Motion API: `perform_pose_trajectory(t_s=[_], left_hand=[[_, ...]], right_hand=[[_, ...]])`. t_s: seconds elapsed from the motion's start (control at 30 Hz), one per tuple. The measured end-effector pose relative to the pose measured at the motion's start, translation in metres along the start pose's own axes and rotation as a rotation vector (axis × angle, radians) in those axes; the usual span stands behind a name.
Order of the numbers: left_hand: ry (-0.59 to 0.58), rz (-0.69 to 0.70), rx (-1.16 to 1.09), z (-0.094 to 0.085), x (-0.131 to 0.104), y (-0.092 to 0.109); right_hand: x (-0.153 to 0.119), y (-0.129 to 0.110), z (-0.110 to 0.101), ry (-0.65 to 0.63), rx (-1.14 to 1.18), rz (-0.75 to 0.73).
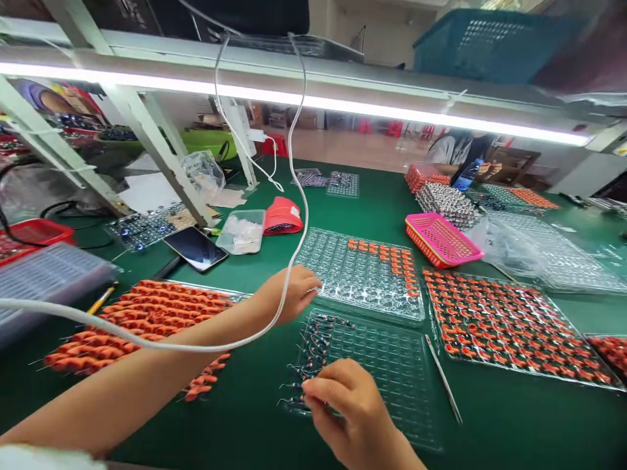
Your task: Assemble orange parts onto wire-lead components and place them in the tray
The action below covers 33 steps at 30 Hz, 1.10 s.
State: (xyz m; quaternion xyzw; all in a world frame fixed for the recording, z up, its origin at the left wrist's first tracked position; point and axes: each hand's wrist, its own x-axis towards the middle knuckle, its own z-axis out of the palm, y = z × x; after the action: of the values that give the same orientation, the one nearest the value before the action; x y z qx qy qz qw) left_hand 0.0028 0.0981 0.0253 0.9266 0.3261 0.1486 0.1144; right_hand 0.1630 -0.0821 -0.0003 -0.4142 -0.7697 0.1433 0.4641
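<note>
My left hand (298, 291) reaches to the left edge of a clear moulded tray (337, 264). Its fingertips are pinched together, and whatever is between them is too small to make out. Orange pieces (401, 262) fill part of that tray's far and right pockets. Closer to me, my right hand (360, 408) is closed in a pinch over a second clear tray (392, 372). Small dark parts with thin wire ends (316, 343) lie along this tray's left side, right by the fingertips. What the right fingers hold is hidden.
Metal tweezers (445, 382) lie right of the near tray. Orange parts crowd a left tray (161, 313) and a right tray (514, 326). A pink basket (443, 236) stands behind. A white cable (290, 143) hangs across my left arm. A phone (196, 248) lies left; a person (458, 150) sits opposite.
</note>
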Motion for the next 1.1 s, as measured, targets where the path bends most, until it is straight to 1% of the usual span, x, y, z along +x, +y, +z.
perform_pose_trajectory(t_s=[0.03, 0.1, 0.17, 0.2, 0.23, 0.3, 0.4, 0.5, 0.6, 0.7, 0.77, 0.83, 0.9, 0.97, 1.03, 1.1], left_hand=[[-0.031, -0.019, 0.018, 0.006, 0.031, 0.0], [-0.03, -0.074, 0.044, 0.019, 0.089, -0.007], [-0.036, -0.146, 0.061, 0.032, 0.134, -0.017], [-0.051, -0.183, 0.064, 0.037, 0.151, -0.022], [-0.073, -0.217, 0.064, 0.043, 0.164, -0.026], [-0.127, -0.277, 0.061, 0.053, 0.181, -0.034], [-0.191, -0.35, 0.053, 0.064, 0.192, -0.04], [-0.222, -0.416, 0.036, 0.07, 0.198, -0.04], [-0.217, -0.475, 0.015, 0.071, 0.2, -0.034], [-0.17, -0.504, 0.0, 0.065, 0.198, -0.023], [-0.121, -0.49, -0.01, 0.058, 0.194, -0.013], [-0.071, -0.453, -0.025, 0.049, 0.186, -0.002], [-0.029, -0.409, -0.049, 0.038, 0.172, 0.008], [-0.001, -0.366, -0.087, 0.026, 0.149, 0.017], [0.009, -0.318, -0.137, 0.012, 0.114, 0.029], [0.014, -0.245, -0.212, -0.003, 0.069, 0.05]], right_hand=[[0.0, 0.001, 0.001, 0.006, -0.005, -0.014], [-0.001, 0.004, 0.003, 0.033, -0.023, -0.028], [-0.001, 0.009, 0.006, 0.058, -0.044, -0.029], [-0.001, 0.012, 0.007, 0.07, -0.053, -0.029], [-0.001, 0.014, 0.008, 0.083, -0.061, -0.027], [-0.001, 0.016, 0.01, 0.098, -0.076, -0.021], [-0.002, 0.017, 0.012, 0.106, -0.085, -0.01], [-0.003, 0.015, 0.012, 0.084, -0.082, -0.003], [-0.003, 0.015, 0.012, 0.068, -0.084, 0.017], [-0.002, 0.016, 0.011, 0.053, -0.092, 0.042], [-0.001, 0.018, 0.008, 0.052, -0.094, 0.063], [0.0, 0.018, 0.0, 0.106, -0.083, 0.128], [-0.001, 0.018, -0.011, 0.218, -0.053, 0.243], [-0.001, 0.019, -0.024, 0.335, -0.004, 0.37], [0.0, 0.023, -0.034, 0.427, 0.041, 0.464], [0.002, 0.026, -0.039, 0.464, 0.05, 0.503]])
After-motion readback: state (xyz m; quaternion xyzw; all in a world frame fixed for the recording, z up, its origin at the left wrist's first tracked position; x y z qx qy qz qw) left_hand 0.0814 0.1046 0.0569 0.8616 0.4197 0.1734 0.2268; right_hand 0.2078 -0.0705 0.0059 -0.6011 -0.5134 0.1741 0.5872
